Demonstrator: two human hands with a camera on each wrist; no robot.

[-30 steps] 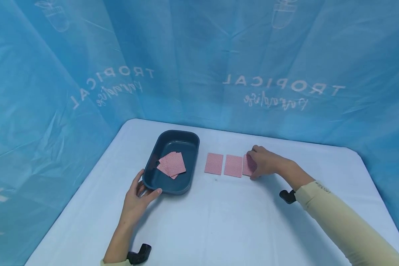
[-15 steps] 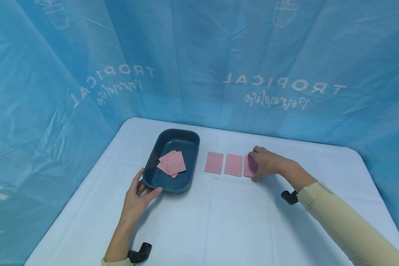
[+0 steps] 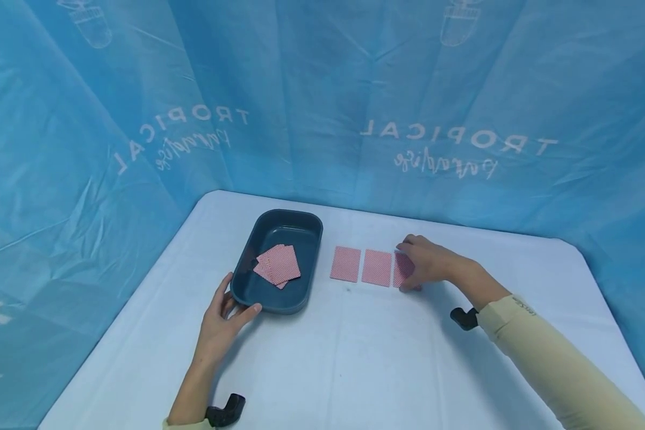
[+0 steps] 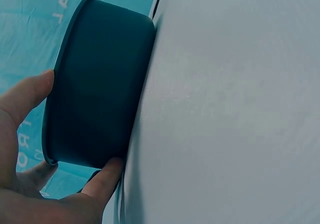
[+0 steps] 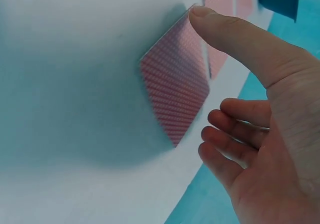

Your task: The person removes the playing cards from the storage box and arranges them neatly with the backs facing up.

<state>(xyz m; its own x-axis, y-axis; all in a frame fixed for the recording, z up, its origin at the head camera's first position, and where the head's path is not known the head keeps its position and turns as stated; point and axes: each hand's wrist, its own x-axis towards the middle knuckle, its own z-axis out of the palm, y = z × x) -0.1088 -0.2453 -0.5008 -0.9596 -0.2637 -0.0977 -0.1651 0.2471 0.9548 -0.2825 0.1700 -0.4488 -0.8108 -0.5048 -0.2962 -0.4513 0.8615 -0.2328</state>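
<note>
My left hand grips the near-left corner of a dark blue tray; in the left wrist view its thumb touches the rim and other fingers reach the side wall. Several red-and-white-backed playing cards lie overlapped inside the tray, backs up. To its right is a row of three playing cards, the left one, the middle one and the right one. Over the right card is my right hand, partly covering it. Its thumb touches that card's corner in the right wrist view, while the other fingers stand apart from it.
A white cloth covers the table. Behind it and at the sides hangs a blue printed curtain. The tray stands near the table's back-left corner.
My right hand has shifted slightly left over the right card, and a corner of that card now shows beyond the hand. The left hand and tray have stayed in place.
</note>
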